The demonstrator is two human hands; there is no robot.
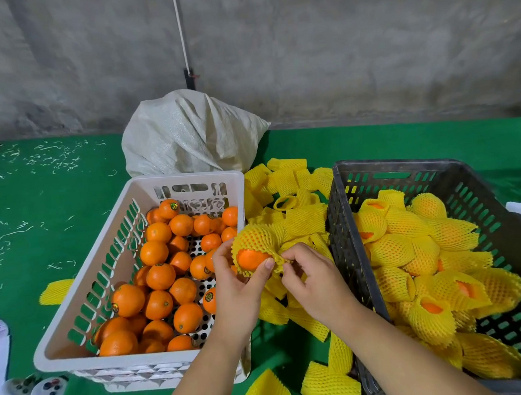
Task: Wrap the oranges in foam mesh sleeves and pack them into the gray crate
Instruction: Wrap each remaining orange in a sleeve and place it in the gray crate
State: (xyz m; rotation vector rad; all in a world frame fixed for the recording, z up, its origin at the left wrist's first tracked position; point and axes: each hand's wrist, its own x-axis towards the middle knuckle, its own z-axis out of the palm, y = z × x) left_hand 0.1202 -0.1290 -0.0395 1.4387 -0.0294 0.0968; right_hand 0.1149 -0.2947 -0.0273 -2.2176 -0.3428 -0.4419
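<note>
Orange (251,258) half-sleeved, held up in the gap between the two crates. Left hand (238,290) curled round it from below, thumb pressed on the bare patch of peel; right hand (315,282) pinching the frilly rim of the mesh sleeve (258,235) at the near-right edge. So both grips closed, one on the fruit, one on the foam. Open end of the sleeve facing back toward the body, closed bulk of it pointing away, long axis running roughly near to far.

Gray crate (511,237) just to the right, right hand clearly nearer to it, near wall just beside the right wrist. Probably a lift over that rim and a drop onto the wrapped pile (418,265), which sits heaped toward the left side.

White crate (131,190) of bare oranges (158,275) touching-close on the left. Loose sleeves (290,194) scattered over the green surface (45,192) between and in front of the crates, nothing really blocking. Woven sack (189,134) behind, well clear.
</note>
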